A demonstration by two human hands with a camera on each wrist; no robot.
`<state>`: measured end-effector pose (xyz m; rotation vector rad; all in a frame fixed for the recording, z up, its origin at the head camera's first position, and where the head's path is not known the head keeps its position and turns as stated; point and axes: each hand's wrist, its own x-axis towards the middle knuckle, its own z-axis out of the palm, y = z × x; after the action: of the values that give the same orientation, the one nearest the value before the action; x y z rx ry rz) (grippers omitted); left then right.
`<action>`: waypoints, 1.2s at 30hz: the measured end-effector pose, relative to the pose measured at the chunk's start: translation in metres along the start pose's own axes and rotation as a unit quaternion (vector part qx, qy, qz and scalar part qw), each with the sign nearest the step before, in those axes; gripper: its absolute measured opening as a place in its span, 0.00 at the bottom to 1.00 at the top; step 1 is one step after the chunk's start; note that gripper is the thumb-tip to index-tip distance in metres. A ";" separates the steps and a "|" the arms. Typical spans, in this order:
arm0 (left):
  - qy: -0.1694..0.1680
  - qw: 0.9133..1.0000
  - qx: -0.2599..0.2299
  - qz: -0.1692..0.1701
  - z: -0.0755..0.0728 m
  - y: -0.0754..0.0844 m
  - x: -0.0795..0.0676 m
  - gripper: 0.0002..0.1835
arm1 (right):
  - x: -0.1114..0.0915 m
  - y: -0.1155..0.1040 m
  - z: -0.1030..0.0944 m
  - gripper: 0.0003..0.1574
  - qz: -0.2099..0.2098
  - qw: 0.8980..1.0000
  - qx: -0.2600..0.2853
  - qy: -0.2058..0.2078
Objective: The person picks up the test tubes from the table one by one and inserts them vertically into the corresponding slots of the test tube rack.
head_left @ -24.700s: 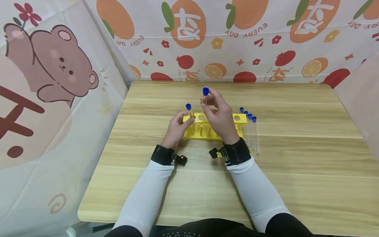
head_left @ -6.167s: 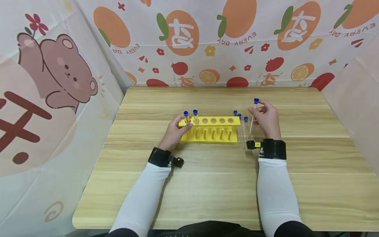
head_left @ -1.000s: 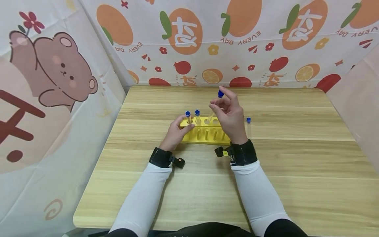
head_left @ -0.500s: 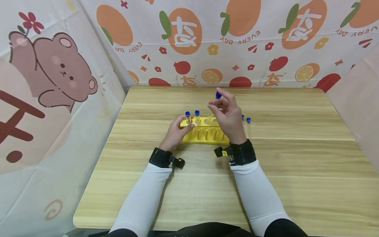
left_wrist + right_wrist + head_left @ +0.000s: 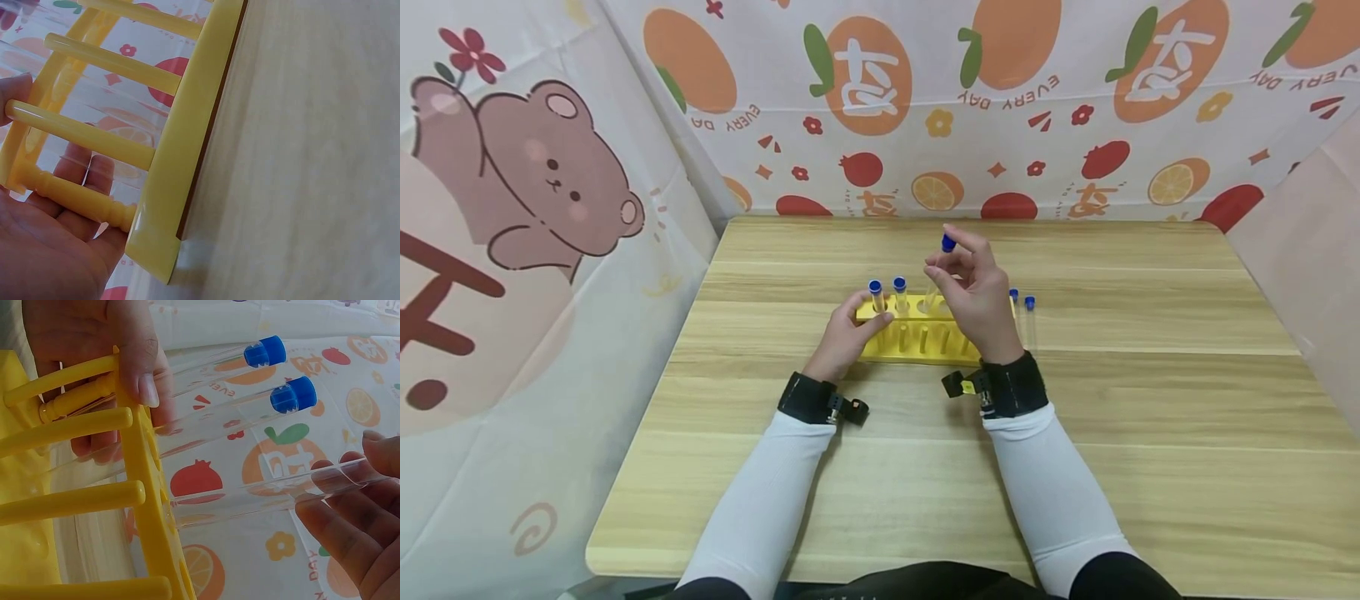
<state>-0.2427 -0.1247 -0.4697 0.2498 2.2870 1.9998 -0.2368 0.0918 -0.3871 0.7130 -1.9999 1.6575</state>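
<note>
My left hand [image 5: 842,337] grips the left end of a yellow test tube rack [image 5: 917,353], thumb on the top bar and fingers behind. Two test tubes with blue caps [image 5: 876,287] [image 5: 900,285] stand in its leftmost holes. A third clear test tube [image 5: 250,497] is pinched near its top by my right hand [image 5: 976,304], a fingertip by its blue cap [image 5: 948,242]. This tube tilts slightly, its lower end at the third hole. How deep it sits cannot be told. My right hand hides part of the rack's right half.
Two more capped test tubes [image 5: 1030,305] show on the wooden table [image 5: 1150,375] just right of the rack, partly behind my right hand. A printed curtain [image 5: 940,125] hangs behind the table's back edge.
A second tube has entered the rack since the oldest frame. My right hand has since brought a third tube from the right, shifting slightly left and down this last second. The left hand stays.
</note>
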 end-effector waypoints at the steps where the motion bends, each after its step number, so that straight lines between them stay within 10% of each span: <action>1: 0.000 1.000 -0.001 0.000 0.000 0.000 0.000 0.24 | 0.000 0.000 0.000 0.33 0.002 1.000 0.000 -0.001; 36: -0.001 1.000 -0.009 0.006 0.000 0.001 0.001 0.23 | 0.000 0.006 -0.002 0.21 0.020 0.998 -0.051 -0.029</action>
<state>-0.2432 -0.1246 -0.4682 0.2634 2.2703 2.0240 -0.2406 0.0942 -0.3909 0.6969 -2.1360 1.5608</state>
